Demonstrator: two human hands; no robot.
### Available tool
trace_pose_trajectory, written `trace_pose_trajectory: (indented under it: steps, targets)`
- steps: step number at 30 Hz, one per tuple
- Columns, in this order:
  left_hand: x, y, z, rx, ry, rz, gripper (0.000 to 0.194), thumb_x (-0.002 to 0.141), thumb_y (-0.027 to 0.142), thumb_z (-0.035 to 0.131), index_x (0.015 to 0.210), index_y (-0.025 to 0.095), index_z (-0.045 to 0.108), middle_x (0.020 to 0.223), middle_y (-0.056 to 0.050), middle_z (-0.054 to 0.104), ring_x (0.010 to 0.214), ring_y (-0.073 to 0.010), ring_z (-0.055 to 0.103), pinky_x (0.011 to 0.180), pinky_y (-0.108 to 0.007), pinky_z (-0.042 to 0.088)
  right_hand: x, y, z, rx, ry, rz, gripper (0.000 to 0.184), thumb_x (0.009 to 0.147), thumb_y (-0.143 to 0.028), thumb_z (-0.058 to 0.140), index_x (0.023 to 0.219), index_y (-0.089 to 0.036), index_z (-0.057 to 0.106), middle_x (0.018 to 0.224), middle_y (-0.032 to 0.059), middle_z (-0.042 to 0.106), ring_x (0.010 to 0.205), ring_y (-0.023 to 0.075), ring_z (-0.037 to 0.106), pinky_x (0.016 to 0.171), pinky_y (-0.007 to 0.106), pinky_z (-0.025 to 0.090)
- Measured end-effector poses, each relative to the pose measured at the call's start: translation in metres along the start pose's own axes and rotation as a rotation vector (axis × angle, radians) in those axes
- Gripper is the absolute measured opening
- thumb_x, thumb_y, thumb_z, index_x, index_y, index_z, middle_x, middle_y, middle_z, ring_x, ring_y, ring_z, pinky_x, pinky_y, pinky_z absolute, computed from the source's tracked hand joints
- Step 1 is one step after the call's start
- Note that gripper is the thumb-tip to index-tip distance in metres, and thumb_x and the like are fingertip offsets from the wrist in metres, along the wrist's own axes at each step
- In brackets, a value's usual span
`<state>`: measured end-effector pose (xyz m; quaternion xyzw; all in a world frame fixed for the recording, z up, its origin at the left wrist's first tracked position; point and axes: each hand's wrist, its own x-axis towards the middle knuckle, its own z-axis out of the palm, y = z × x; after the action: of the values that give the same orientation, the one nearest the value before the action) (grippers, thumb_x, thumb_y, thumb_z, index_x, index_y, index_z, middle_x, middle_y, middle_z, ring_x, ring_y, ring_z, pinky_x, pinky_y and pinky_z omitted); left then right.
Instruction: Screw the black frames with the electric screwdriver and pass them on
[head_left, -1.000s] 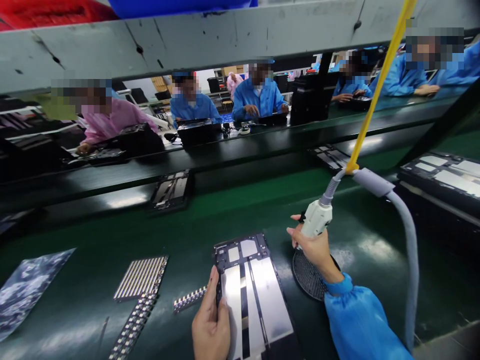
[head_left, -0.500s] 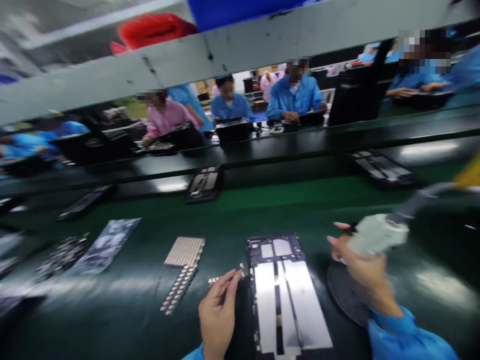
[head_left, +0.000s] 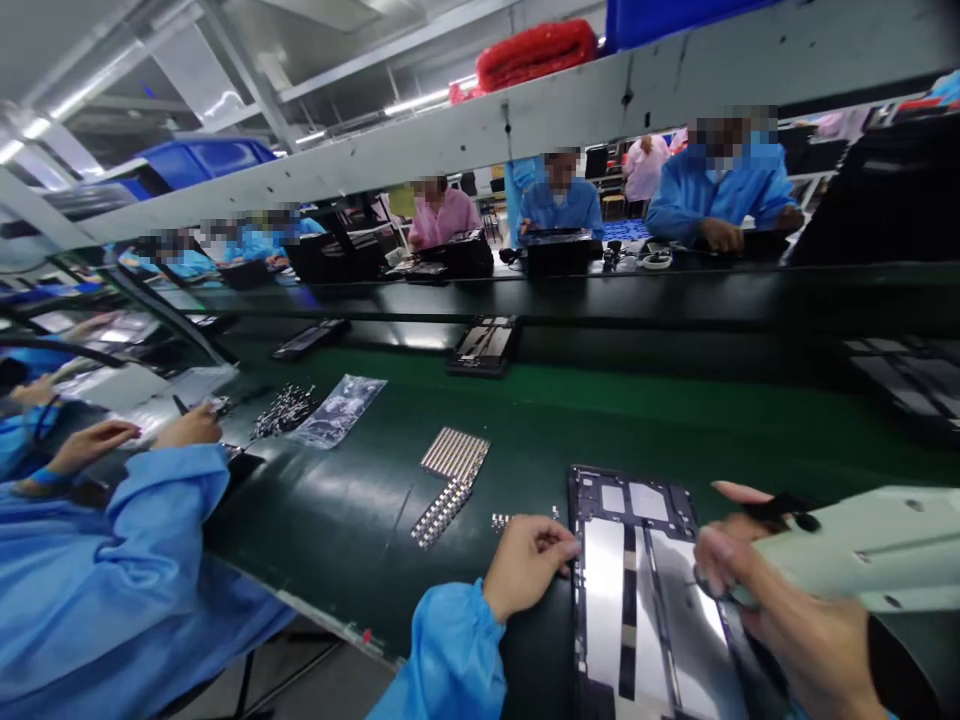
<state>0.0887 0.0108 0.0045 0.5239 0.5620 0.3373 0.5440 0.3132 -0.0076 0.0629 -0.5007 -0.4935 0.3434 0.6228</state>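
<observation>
A tablet-like device chassis (head_left: 600, 580), black with bright metal plates, lies on the green work surface in front of me. My left hand (head_left: 531, 565) is at its left edge, thumb and forefinger pinched together; whatever may be between them is too small to make out. My right hand (head_left: 787, 600) is over the chassis's right side, fingers wrapped round a pale green pistol-shaped tool (head_left: 862, 540). The tool's tip is hidden. Just beyond my left hand lie small metal pieces (head_left: 501, 520). Farther left are strips of small metallic parts (head_left: 456, 455).
A clear plastic bag (head_left: 341, 410) and a pile of small dark parts (head_left: 285, 410) lie to the left. A co-worker's blue sleeve (head_left: 176, 500) is close on that side. More chassis (head_left: 484, 345) lie along the far side. Across the bench, several people sit working below a grey beam (head_left: 420, 140).
The view has swung left, bringing in the neighbouring co-worker. My left hand has come to the chassis edge. My right hand has brought the pale green tool in over the chassis.
</observation>
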Motion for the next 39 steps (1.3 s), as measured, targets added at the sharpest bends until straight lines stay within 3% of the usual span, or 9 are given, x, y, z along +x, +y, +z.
trace_pose_trajectory:
  steps: [4, 9, 12, 14, 19, 29, 34, 37, 39]
  targets:
    - [0.009, 0.001, 0.003, 0.234, 0.054, 0.153, 0.008, 0.074, 0.021, 0.067, 0.072, 0.016, 0.073, 0.075, -0.002, 0.067, 0.070, -0.0141, 0.059, 0.065, -0.024, 0.043, -0.004, -0.002, 0.029, 0.064, -0.173, 0.026, 0.030, 0.082, -0.042, 0.073, 0.101, -0.021, 0.065, 0.052, -0.0024, 0.053, 0.045, 0.0177, 0.053, 0.046, 0.032, 0.046]
    - [0.015, 0.001, 0.003, 0.250, 0.073, 0.196, 0.008, 0.076, 0.021, 0.068, 0.073, 0.017, 0.073, 0.075, -0.002, 0.067, 0.071, -0.0145, 0.059, 0.066, -0.025, 0.042, 0.004, 0.006, 0.071, 0.094, -0.257, -0.011, 0.030, 0.085, -0.036, 0.070, 0.110, -0.023, 0.059, 0.052, -0.0049, 0.056, 0.046, 0.0169, 0.055, 0.055, 0.032, 0.049]
    - [0.022, 0.002, 0.000, 0.183, -0.009, 0.159, 0.003, 0.071, 0.016, 0.071, 0.073, 0.015, 0.070, 0.071, -0.001, 0.066, 0.067, -0.0132, 0.059, 0.063, -0.023, 0.044, 0.008, 0.015, 0.092, 0.114, -0.257, 0.000, 0.031, 0.082, -0.031, 0.071, 0.109, -0.021, 0.057, 0.052, -0.0056, 0.056, 0.047, 0.0154, 0.056, 0.056, 0.030, 0.050]
    - [0.028, 0.003, -0.002, 0.104, -0.073, 0.066, 0.011, 0.065, 0.010, 0.072, 0.073, 0.014, 0.066, 0.063, 0.002, 0.062, 0.060, -0.0116, 0.058, 0.058, -0.021, 0.045, 0.008, 0.020, 0.100, 0.118, -0.282, 0.027, 0.033, 0.081, -0.031, 0.071, 0.108, -0.019, 0.058, 0.052, -0.0055, 0.055, 0.045, 0.0149, 0.055, 0.053, 0.028, 0.049]
    - [0.040, 0.003, -0.004, -0.021, -0.184, -0.169, 0.015, 0.063, 0.008, 0.068, 0.075, 0.013, 0.059, 0.053, 0.006, 0.056, 0.044, -0.0095, 0.055, 0.041, -0.017, 0.043, 0.006, 0.028, 0.105, 0.078, -0.320, 0.054, 0.037, 0.078, -0.030, 0.072, 0.110, -0.018, 0.058, 0.050, -0.0054, 0.055, 0.044, 0.0156, 0.054, 0.049, 0.028, 0.047]
    - [0.042, -0.007, -0.002, -0.051, -0.182, -0.127, 0.017, 0.062, 0.011, 0.070, 0.076, 0.013, 0.060, 0.054, 0.004, 0.058, 0.046, -0.0112, 0.059, 0.039, -0.017, 0.046, 0.007, 0.028, 0.108, 0.034, -0.362, 0.082, 0.036, 0.079, -0.034, 0.072, 0.106, -0.017, 0.057, 0.048, -0.0049, 0.054, 0.043, 0.0160, 0.054, 0.049, 0.028, 0.047]
    - [0.042, -0.002, -0.018, -0.209, -0.235, -0.111, 0.022, 0.066, 0.023, 0.075, 0.079, 0.011, 0.063, 0.056, 0.002, 0.062, 0.048, -0.0117, 0.061, 0.044, -0.020, 0.049, 0.001, 0.038, 0.104, -0.044, -0.374, 0.053, 0.025, 0.082, -0.040, 0.070, 0.084, -0.020, 0.057, 0.051, -0.0029, 0.055, 0.047, 0.0161, 0.055, 0.055, 0.029, 0.050]
    - [0.040, 0.001, -0.042, -0.262, -0.117, -0.045, 0.027, 0.071, 0.031, 0.075, 0.087, 0.010, 0.067, 0.061, -0.002, 0.066, 0.056, -0.0139, 0.065, 0.055, -0.024, 0.053, -0.004, 0.046, 0.104, -0.055, -0.368, 0.060, 0.025, 0.085, -0.043, 0.068, 0.087, -0.020, 0.057, 0.052, -0.0034, 0.054, 0.047, 0.0163, 0.055, 0.053, 0.030, 0.049]
    - [0.036, 0.001, -0.053, -0.111, 0.017, 0.057, 0.018, 0.074, 0.024, 0.071, 0.087, 0.011, 0.071, 0.069, -0.005, 0.069, 0.067, -0.0162, 0.067, 0.065, -0.027, 0.054, -0.006, 0.048, 0.106, -0.022, -0.344, 0.063, 0.027, 0.086, -0.043, 0.068, 0.095, -0.021, 0.056, 0.052, -0.0042, 0.054, 0.046, 0.0166, 0.054, 0.050, 0.030, 0.048]
